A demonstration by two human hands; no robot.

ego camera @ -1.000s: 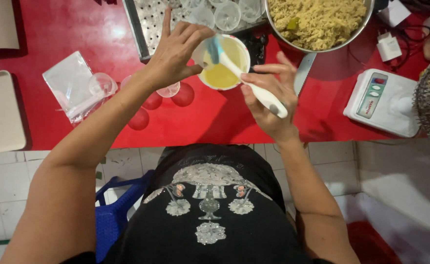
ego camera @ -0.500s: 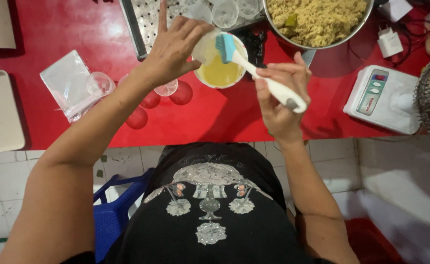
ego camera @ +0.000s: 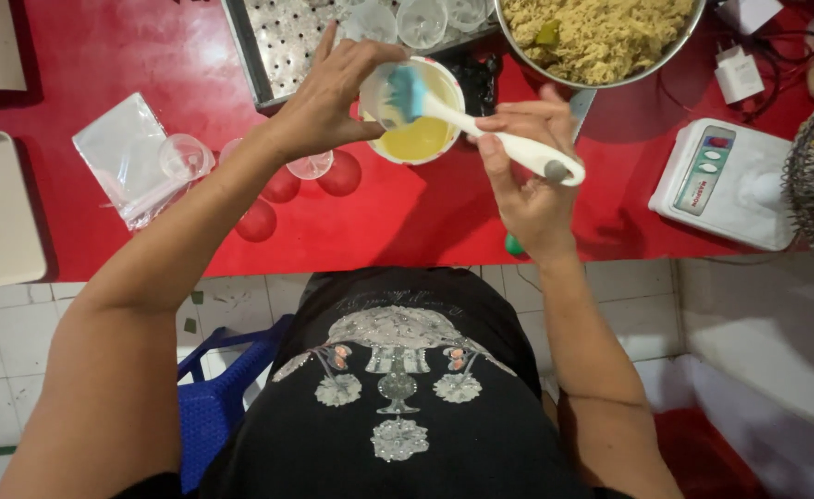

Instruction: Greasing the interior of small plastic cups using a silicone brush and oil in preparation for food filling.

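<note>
I see right hand (ego camera: 529,180) with fingers (ego camera: 495,148) clamped on white brush handle (ego camera: 508,143), blue bristles inside small cup (ego camera: 413,113). Left hand (ego camera: 333,97) fingers wrapped round cup rim, held above red desk (ego camera: 425,222). Beyond: metal tray (ego camera: 287,42), bowl of crumbly mix (ego camera: 596,37).

Left hand (ego camera: 333,97) fingers touch the perforated tray (ego camera: 282,42) w/ clear cups (ego camera: 422,18) ahead; big metal bowl (ego camera: 601,37) just beyond right hand (ego camera: 527,176) fingertips. Bare red table (ego camera: 407,222) below both palms; small cups (ego camera: 310,166) just under left wrist.
</note>
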